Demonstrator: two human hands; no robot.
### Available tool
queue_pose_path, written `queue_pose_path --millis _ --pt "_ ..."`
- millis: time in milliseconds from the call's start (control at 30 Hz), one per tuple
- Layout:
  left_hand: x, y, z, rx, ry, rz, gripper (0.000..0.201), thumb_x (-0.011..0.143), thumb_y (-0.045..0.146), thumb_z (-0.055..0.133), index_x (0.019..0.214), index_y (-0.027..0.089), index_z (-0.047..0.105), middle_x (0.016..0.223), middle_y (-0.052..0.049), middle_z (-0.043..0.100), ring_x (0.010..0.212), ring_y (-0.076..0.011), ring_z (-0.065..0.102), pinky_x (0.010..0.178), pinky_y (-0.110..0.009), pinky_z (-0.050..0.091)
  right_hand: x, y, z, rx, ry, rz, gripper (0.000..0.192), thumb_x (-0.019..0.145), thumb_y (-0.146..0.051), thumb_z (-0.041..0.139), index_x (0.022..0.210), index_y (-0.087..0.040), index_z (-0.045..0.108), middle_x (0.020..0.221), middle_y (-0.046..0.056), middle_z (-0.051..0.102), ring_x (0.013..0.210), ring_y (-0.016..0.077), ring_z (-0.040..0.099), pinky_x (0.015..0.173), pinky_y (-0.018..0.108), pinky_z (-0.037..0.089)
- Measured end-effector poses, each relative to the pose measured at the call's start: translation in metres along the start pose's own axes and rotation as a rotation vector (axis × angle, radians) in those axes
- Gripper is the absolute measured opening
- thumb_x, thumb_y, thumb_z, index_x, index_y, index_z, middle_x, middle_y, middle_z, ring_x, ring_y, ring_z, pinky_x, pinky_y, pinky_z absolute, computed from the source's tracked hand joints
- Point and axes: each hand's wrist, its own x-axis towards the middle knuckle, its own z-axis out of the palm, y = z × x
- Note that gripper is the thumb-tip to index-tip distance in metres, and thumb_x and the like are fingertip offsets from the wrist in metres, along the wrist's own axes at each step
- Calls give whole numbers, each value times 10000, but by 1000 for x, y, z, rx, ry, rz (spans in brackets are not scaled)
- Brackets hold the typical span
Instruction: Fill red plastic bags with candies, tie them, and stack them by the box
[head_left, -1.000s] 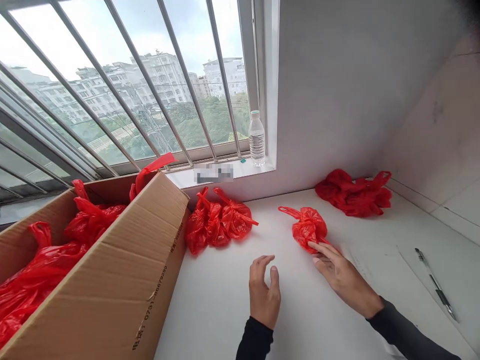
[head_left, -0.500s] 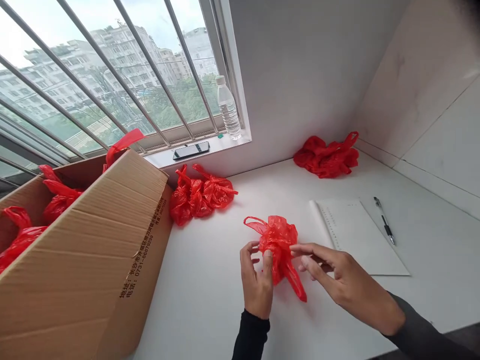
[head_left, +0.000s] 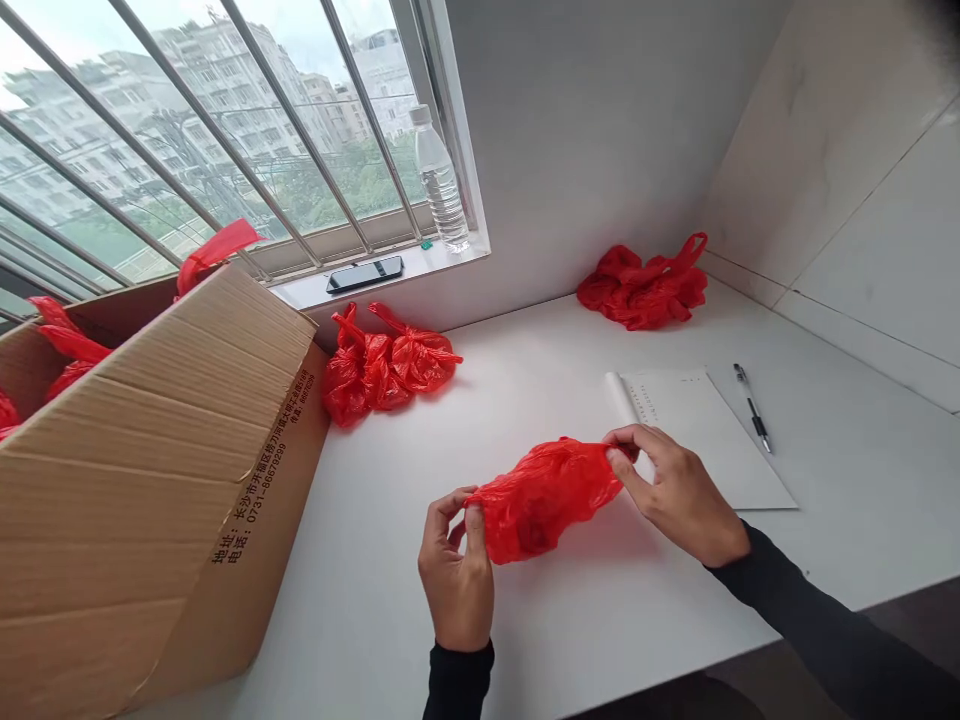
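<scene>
Stretched sideways between my two hands is a crumpled red plastic bag [head_left: 551,495], over the near part of the white table. The fingers and thumb of my left hand [head_left: 457,575] pinch its left end. Its right end is pinched in my right hand [head_left: 671,490], close to the notepad. Something darker shows faintly through the thin plastic low in the middle; I cannot make out what it is. Part of each bag end is hidden by the fingers.
On the left stands a cardboard box [head_left: 172,450] holding red bags. Beside it lie knotted red bags [head_left: 390,360]. Further right are a red bag heap [head_left: 641,287], a notepad [head_left: 720,450] and a pen [head_left: 752,410]. The windowsill bears a phone [head_left: 365,275] and a water bottle [head_left: 442,185].
The bag was bunched up with my right hand only beside it; now it is spread wide, an end in each hand. My left hand has shifted left. The camera view has tilted slightly.
</scene>
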Motion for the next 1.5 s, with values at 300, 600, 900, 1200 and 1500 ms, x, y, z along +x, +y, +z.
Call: queue_pose_path --millis 300,600,900,1200,1500 --pt "-7 21 -4 45 -179 120 456 815 231 705 1266 293 677 1320 -80 629 1289 -300 525 1094 -506 425 -17 -16 0 98 -203 -1 440 963 -397 566 1384 -303 478 1146 38 607 1104 241 554 970 450 473" --pt "2 30 -20 -175 4 -129 223 954 436 620 1009 230 685 865 -9 647 797 -172 580 737 -283 491 -15 -10 -8 332 -131 209 247 1014 -513 500 1074 -291 590 1098 29 643 1040 227 583 868 378 476" --pt "-4 50 -28 -482 -39 -229 214 943 418 655 1037 226 657 1058 -35 691 935 -188 634 737 -261 495 -23 -33 -18 471 -205 164 246 977 -509 585 1069 -282 559 903 -11 622 828 181 594 738 288 517" --pt "-5 60 -41 -358 30 -193 325 976 473 591 1189 257 707 1147 -51 720 1093 -236 627 865 -310 494 -32 -53 -33 395 -58 65 233 1014 -461 514 1100 -299 658 1074 34 687 996 238 657 798 328 578" --pt "-4 80 -52 -69 149 -2 165 857 400 763 943 262 730 899 4 649 844 -167 590 796 -270 480 -48 -72 -34 418 242 96 342 908 -423 676 1233 -414 571 1303 49 623 1246 348 583 1017 559 527"
